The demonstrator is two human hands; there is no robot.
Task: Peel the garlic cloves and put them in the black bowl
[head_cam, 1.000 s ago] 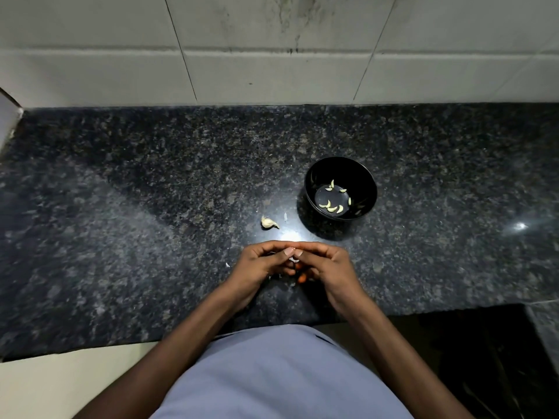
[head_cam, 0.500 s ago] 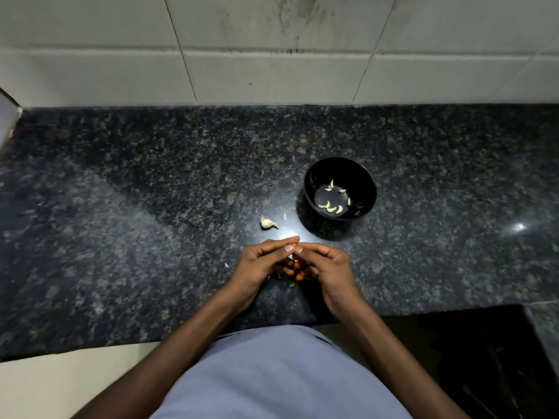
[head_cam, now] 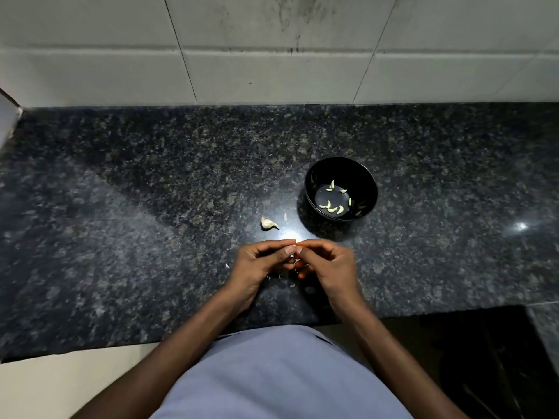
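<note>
- Two hands meet over the near part of the tabletop: the left hand and the right hand have their fingers curled inward and their fingertips touching, as if working at something small between them. Whatever they pinch is hidden by the fingers; I judge it to be a garlic clove mid-peel, but cannot tell for sure.
- Small pale flecks of papery skin lie on the stone just beside and under the hands, thin and ragged.
- One unpeeled garlic clove sits on the tabletop beyond the hands, plump, off-white, dry-skinned with a pointed tail; a tiny sliver lies just beside it.
- Further out, to the right, the black bowl stands upright: round, glossy, deep-walled. About seven peeled cloves rest on its bottom, smooth, pale yellow-green and crescent-shaped.
- Progress, as I judge it: well along, with one clove in hand, at least one left to peel.
- The tabletop is polished dark speckled granite, backed by a pale tiled wall.
</note>
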